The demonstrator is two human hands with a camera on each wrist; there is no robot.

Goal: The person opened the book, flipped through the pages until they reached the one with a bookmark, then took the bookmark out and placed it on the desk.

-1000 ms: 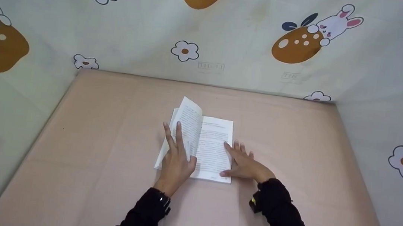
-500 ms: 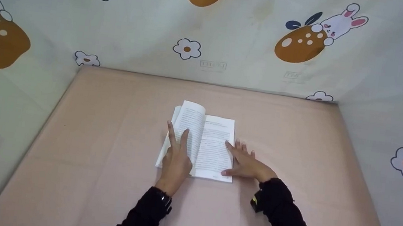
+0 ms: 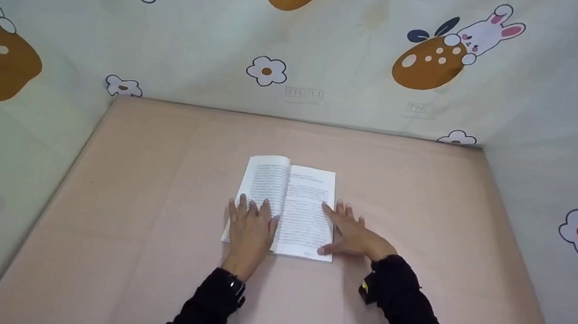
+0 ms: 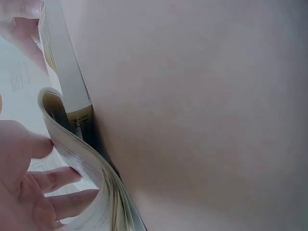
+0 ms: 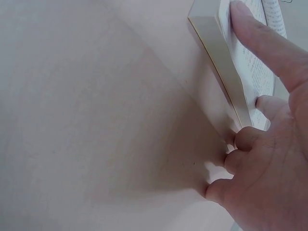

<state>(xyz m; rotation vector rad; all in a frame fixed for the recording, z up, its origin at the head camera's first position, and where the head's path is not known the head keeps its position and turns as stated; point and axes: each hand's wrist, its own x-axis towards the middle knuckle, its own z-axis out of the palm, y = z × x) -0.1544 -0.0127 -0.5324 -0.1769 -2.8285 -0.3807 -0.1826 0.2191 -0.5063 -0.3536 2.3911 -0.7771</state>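
Flat between two hands lies one open book, mid-table; the left hand presses its left page with straight fingers, the right hand rests spread along its right edge, index finger on the page

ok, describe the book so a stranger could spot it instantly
Start at the pink table, walled by cartoon-print cloth. Near its middle lies the open white book, printed pages up. It is the only object there, with the left hand and right hand on it.
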